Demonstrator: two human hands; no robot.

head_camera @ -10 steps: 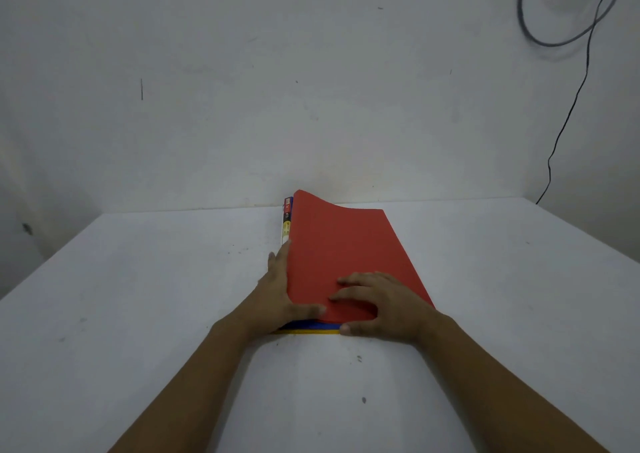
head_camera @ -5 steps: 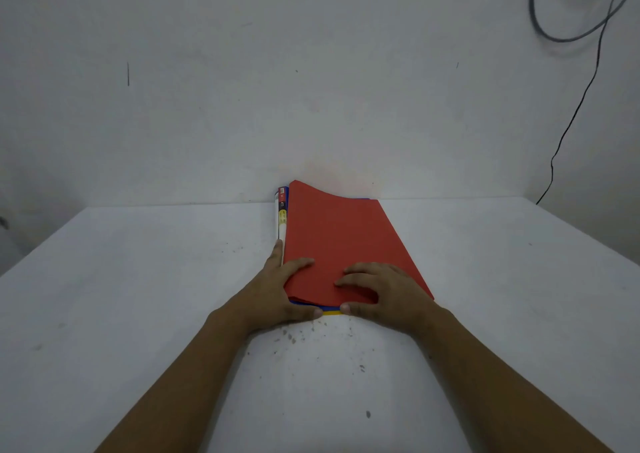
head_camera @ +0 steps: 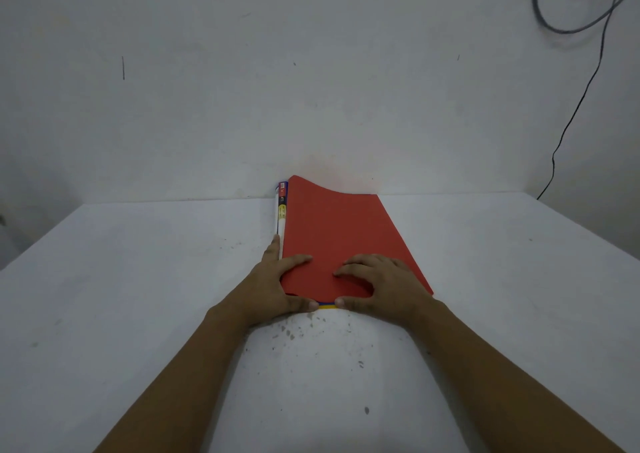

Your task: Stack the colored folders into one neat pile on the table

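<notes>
A pile of folders lies on the white table [head_camera: 138, 279], its far end against the wall. The red folder [head_camera: 339, 231] is on top; its far left corner curls upward. Blue and yellow folder edges [head_camera: 326, 304] peek out at the near end, and labelled spines [head_camera: 282, 207] show along the left side. My left hand [head_camera: 277, 286] clasps the pile's near left corner, index finger along the spine, thumb at the near edge. My right hand [head_camera: 384, 283] presses flat on the red cover at the near right, thumb on the near edge.
Dark specks of dirt [head_camera: 304, 328] lie on the table just in front of the pile. A black cable [head_camera: 568, 123] hangs down the wall at the right, behind the table's far right corner. The wall stands directly behind the pile.
The pile has slid away from me toward the wall with both hands on it. My left thumb shifted to the near edge, and specks of dirt appeared where the pile was.
</notes>
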